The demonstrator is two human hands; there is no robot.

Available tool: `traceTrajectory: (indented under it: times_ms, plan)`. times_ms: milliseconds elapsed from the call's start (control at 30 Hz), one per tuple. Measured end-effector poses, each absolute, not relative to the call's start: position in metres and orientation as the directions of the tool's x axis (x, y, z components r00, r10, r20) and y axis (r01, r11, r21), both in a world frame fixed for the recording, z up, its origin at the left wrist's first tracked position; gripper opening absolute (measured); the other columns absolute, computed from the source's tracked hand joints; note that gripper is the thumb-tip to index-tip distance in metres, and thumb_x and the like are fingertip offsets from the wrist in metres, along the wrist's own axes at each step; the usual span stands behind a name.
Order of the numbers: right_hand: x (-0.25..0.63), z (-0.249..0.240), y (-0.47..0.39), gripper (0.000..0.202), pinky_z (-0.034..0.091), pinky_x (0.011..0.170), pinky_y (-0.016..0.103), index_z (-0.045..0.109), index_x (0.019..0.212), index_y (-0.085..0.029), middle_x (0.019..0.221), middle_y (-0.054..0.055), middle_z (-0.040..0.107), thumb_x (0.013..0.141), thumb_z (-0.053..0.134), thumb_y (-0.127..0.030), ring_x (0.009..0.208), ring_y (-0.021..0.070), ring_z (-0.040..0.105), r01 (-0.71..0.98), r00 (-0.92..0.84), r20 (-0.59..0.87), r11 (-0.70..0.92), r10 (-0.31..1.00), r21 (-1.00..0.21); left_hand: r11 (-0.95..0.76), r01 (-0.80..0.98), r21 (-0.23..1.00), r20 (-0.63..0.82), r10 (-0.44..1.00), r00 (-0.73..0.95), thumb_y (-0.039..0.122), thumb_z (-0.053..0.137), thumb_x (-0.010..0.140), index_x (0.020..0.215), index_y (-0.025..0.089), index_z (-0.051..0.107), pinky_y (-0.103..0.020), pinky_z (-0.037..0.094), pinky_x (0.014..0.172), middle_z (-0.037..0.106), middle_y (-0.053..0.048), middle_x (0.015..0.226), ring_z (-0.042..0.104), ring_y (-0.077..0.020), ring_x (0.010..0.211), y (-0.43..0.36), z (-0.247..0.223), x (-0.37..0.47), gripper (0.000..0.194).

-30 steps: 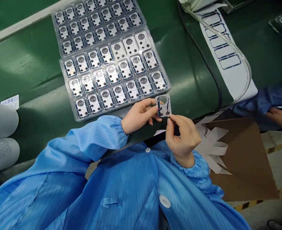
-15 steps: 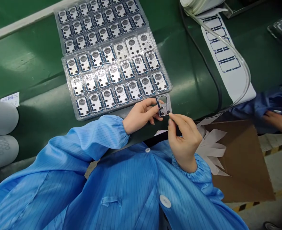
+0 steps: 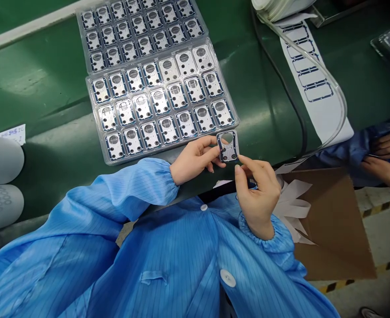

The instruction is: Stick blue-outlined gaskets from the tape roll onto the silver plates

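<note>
My left hand (image 3: pixel 198 158) is closed, gripping the left edge of a small silver plate (image 3: pixel 228 146) between thumb and fingers. The plate has a large round opening, small dark-ringed holes and a dark blue adhesive frame along its edges. It is held tilted at the tray's front right corner. My right hand (image 3: pixel 258 194) is at the plate's lower right corner, its index fingertip touching or very close to it. The right thumb is apart from the index finger. A clear plastic tray (image 3: pixel 165 152) beyond my hands holds rows of similar plates (image 3: pixel 151 135).
A second filled tray (image 3: pixel 89 66) lies behind. At right, a white liner strip (image 3: pixel 330 121) carries dark frames, near a cable (image 3: pixel 289 95) and clear tube (image 3: pixel 342 106). A cardboard box (image 3: pixel 341 234) with white strips stands below. Another person's hands (image 3: pixel 385 170) are far right; rolls (image 3: pixel 2 161) at left.
My right thumb and index finger have parted from a pinch at the plate's corner. The plate is turned to face me slightly more. The other person's hands show more.
</note>
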State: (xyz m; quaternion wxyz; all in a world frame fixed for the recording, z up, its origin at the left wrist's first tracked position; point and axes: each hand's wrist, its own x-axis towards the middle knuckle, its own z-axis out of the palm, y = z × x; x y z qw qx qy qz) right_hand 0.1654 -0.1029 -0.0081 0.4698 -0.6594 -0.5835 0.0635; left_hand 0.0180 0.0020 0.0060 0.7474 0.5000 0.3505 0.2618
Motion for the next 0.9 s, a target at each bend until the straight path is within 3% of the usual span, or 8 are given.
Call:
traceTrajectory:
  times_ms: [167, 400, 567, 900]
  plan:
    - [0.168, -0.011, -0.102, 0.024, 0.055, 0.067, 0.027, 0.074, 0.112, -0.021, 0.089, 0.004, 0.067, 0.092, 0.063, -0.016, 0.07, 0.0124, 0.062, 0.738, 0.301, 0.499, 0.133, 0.813, -0.662, 0.363, -0.036, 0.931, -0.265, 0.741, 0.618, 0.035, 0.066, 0.093, 0.106, 0.012, 0.06, -0.015, 0.05, 0.052, 0.068, -0.005, 0.088, 0.073, -0.0121, 0.072, 0.002, 0.006, 0.018, 0.027]
    - [0.169, -0.014, -0.101, 0.025, 0.055, 0.065, 0.026, 0.073, 0.113, -0.022, 0.089, 0.004, 0.066, 0.092, 0.063, -0.014, 0.069, 0.0124, 0.064, 0.787, 0.269, 0.554, 0.152, 0.788, -0.598, 0.395, -0.048, 0.918, -0.282, 0.731, 0.621, 0.029, 0.065, 0.094, 0.104, 0.012, 0.059, -0.015, 0.05, 0.05, 0.066, -0.002, 0.083, 0.072, -0.0113, 0.07, 0.002, 0.008, 0.018, 0.021]
    - [0.17, -0.021, -0.1, 0.029, 0.054, 0.067, 0.025, 0.071, 0.117, -0.022, 0.091, 0.005, 0.067, 0.091, 0.062, -0.013, 0.075, 0.0144, 0.067, 0.866, 0.202, 0.635, 0.167, 0.745, -0.471, 0.409, -0.063, 0.911, -0.284, 0.728, 0.624, 0.029, 0.066, 0.094, 0.102, 0.012, 0.059, -0.015, 0.05, 0.05, 0.065, -0.002, 0.081, 0.072, -0.011, 0.069, 0.002, 0.008, 0.018, 0.021]
    - [0.172, -0.027, -0.097, 0.034, 0.05, 0.062, 0.025, 0.067, 0.12, -0.022, 0.085, 0.004, 0.071, 0.089, 0.063, -0.009, 0.069, 0.0148, 0.069, 0.959, 0.096, 0.72, 0.13, 0.687, -0.252, 0.405, -0.119, 0.907, -0.242, 0.729, 0.64, 0.04, 0.07, 0.09, 0.102, 0.012, 0.059, -0.014, 0.05, 0.05, 0.065, -0.002, 0.079, 0.071, -0.0113, 0.069, 0.003, 0.005, 0.016, 0.033]
